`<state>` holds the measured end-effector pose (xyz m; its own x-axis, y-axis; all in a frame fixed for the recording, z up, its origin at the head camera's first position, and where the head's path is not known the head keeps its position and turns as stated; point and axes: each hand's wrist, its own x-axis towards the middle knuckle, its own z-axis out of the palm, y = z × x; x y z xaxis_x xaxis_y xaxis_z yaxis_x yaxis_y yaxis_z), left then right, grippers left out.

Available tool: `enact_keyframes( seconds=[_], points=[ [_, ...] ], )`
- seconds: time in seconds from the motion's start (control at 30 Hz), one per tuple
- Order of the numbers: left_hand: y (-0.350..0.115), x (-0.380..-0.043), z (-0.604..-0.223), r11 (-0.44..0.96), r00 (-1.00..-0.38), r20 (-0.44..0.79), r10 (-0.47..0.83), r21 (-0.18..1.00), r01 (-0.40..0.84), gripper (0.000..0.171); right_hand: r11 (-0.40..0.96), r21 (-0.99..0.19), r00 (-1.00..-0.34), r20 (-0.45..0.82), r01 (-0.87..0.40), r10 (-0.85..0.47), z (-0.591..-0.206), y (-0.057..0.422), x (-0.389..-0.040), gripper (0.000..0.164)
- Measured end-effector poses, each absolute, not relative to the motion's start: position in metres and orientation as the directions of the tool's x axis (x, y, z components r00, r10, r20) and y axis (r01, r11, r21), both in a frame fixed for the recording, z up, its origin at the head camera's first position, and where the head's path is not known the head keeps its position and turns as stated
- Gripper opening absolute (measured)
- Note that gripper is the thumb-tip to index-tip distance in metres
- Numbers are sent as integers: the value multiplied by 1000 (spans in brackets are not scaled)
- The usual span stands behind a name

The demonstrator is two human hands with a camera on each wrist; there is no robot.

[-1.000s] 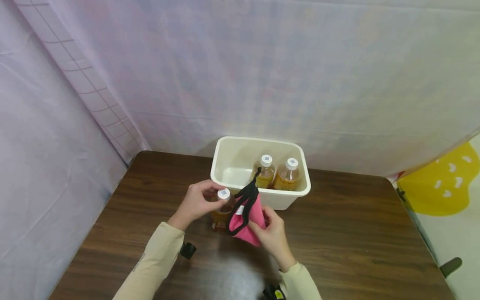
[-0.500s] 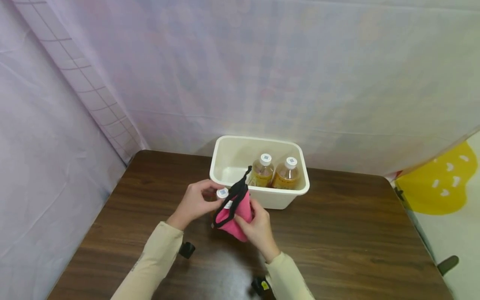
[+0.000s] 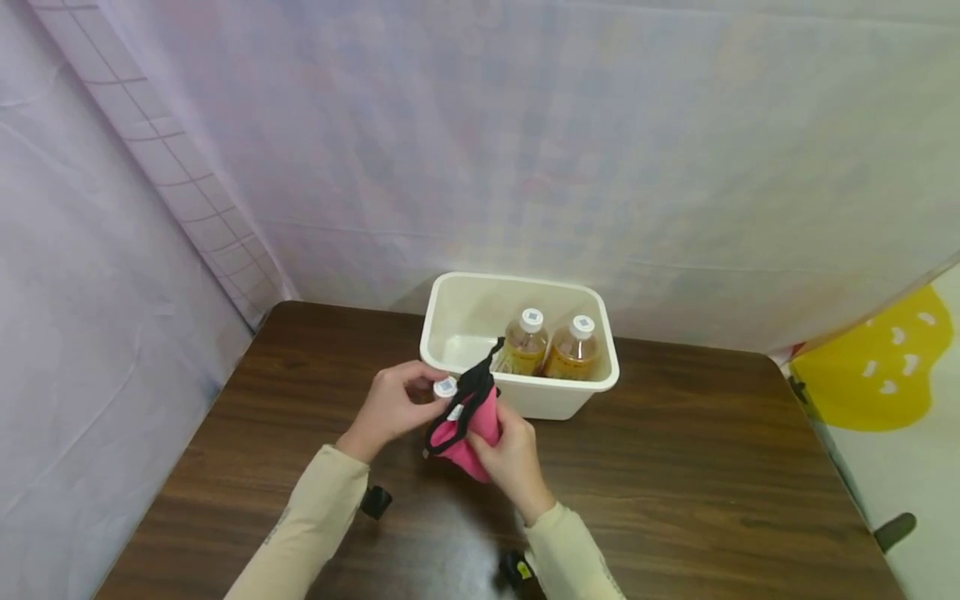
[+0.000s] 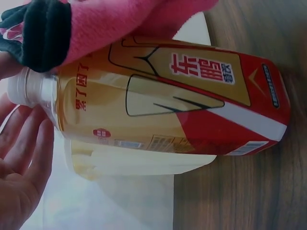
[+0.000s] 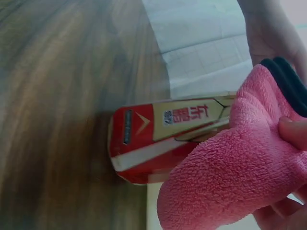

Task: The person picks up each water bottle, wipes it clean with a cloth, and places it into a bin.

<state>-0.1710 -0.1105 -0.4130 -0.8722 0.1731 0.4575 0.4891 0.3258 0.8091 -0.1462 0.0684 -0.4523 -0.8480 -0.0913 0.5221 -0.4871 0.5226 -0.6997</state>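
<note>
A drink bottle [image 4: 158, 105] with a gold and red label stands on the table; in the head view only its white cap [image 3: 445, 387] shows clearly, the cloth hiding most of the rest. My left hand [image 3: 393, 410] holds it at the neck, thumb and fingers around the cap. In my right hand [image 3: 513, 457] I grip a pink fluffy cloth [image 5: 225, 167] with black edging and a black hanging loop. The cloth lies close along the bottle's upper side, its black edge by the neck in the left wrist view.
Just behind the hands stands a white plastic bin [image 3: 551, 400] on the brown wooden table [image 3: 705, 467]. Two similar-capped bottles, one bottle [image 3: 525, 343] and another bottle [image 3: 573, 354], stand in its right half. A pale curtain [image 3: 525, 150] hangs behind the table.
My right hand has moved left with the pink cloth, bringing it from beside the bottle to over its front. The left hand has stayed on the bottle's neck.
</note>
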Motion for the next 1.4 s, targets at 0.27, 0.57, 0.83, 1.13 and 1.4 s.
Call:
enact_keyframes(
  seconds=[0.27,0.57,0.83,1.13,1.4],
  points=[
    [-108,-174,-422,336,-869,476,134,803,492,24,541,-688,-828,560,-483,-26,-467,68,-142,27],
    [-108,-174,-421,327,-889,440,127,828,456,24,568,-727,-890,455,-386,-22,-505,69,-140,29],
    [-102,-161,-396,326,-894,431,126,833,447,24,585,-744,-921,390,-324,-14,-524,72,-139,30],
    [-107,-169,-409,328,-899,421,123,838,437,25,558,-726,-876,482,-401,-3,-512,69,-138,29],
    [-110,-177,-417,309,-899,408,160,844,438,24,519,-646,-771,635,-559,-41,-472,70,-144,29]
  ],
)
